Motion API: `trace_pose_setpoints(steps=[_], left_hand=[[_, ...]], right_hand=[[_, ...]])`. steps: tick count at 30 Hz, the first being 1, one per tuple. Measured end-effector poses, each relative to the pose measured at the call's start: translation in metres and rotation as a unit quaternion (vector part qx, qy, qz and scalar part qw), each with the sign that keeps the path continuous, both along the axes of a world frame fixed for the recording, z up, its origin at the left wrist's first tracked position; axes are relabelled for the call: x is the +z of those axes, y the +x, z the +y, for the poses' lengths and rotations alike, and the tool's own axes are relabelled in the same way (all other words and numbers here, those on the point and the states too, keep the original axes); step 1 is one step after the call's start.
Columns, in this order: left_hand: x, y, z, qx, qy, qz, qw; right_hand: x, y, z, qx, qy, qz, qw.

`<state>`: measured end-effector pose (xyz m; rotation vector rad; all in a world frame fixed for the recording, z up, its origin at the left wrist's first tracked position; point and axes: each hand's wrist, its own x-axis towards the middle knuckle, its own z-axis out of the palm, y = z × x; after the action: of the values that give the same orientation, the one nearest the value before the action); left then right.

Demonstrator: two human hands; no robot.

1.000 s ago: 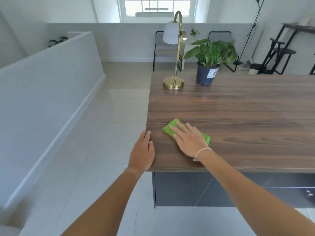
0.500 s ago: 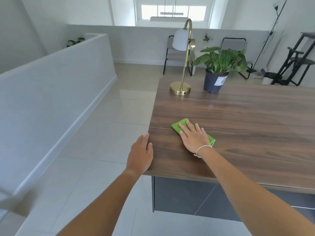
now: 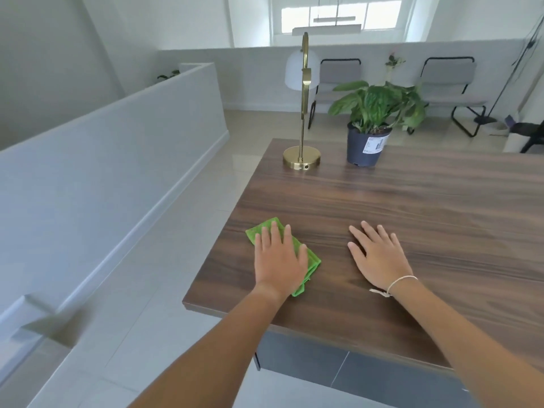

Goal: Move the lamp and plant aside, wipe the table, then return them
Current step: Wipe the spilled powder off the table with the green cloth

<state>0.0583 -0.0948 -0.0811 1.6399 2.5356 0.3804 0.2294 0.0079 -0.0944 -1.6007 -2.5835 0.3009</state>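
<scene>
A folded green cloth (image 3: 263, 228) lies near the left edge of the wooden table (image 3: 418, 207). My left hand (image 3: 279, 260) presses flat on top of it and covers most of it. Beside it to the right, my right hand (image 3: 378, 257) rests palm down on bare wood with its fingers spread and nothing in it. At the table's far left corner stands a brass lamp (image 3: 302, 162) with a white shade. A leafy plant in a dark pot (image 3: 365, 150) stands just to the right of the lamp.
A low white wall (image 3: 117, 136) runs along the left, with tiled floor (image 3: 164, 260) between it and the table. Two chairs (image 3: 449, 83) stand behind the table. A dark cabinet front (image 3: 309, 357) shows under the near edge.
The cloth has passed from under my right hand to under my left, which came off the table's edge. My right hand now lies on bare wood. The view has shifted.
</scene>
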Motion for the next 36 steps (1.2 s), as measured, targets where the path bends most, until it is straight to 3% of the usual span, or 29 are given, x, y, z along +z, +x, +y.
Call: trace_pose_setpoints(steps=[4,13,26,36], left_hand=[[-0.007,0.002,0.026,0.056,-0.043,-0.011,0.997],[-0.008,-0.076,0.070,0.046,-0.064,0.027,0.997],[-0.010,-0.056,-0.088,0.032,-0.054,0.028,0.998],[-0.006,-0.030,-0.055,-0.043,-0.068,0.069,0.994]], right_hand=[[-0.006,0.001,0.004,0.009,0.024,-0.006,1.000],[-0.011,0.000,0.008,0.022,0.046,0.001,0.999],[-0.009,0.000,0.007,0.019,0.023,0.007,1.000],[-0.011,-0.006,0.006,0.028,0.020,0.034,0.999]])
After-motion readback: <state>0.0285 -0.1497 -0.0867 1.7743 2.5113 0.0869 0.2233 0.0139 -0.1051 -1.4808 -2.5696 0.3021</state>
